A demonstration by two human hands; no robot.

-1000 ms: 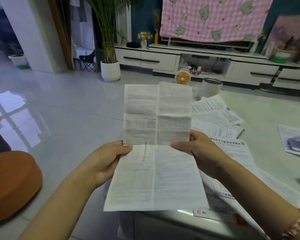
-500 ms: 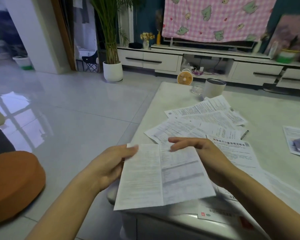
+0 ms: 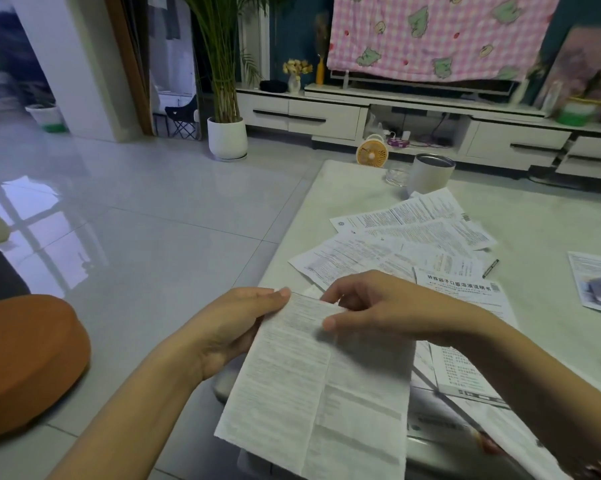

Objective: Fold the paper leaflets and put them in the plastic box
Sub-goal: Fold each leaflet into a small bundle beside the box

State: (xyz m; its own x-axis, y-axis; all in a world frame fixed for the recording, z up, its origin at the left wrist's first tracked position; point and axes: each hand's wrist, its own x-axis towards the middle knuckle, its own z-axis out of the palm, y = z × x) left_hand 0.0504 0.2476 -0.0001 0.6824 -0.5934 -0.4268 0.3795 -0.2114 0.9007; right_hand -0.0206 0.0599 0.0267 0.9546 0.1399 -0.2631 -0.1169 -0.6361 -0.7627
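Risk: right hand (image 3: 389, 313) pinches top edge of leaflet (image 3: 292, 393), left hand (image 3: 233, 330) fingers just flat vs its side, so mid-air crease may skew or sheet slip

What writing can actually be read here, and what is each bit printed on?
"转移因子口服溶液说明书": bold heading on the table leaflet.
Held leaflet: dense print, too small to read.
Fanned leaflets: print too small and blurred to read.
Right-edge sheet: blurred, unreadable.
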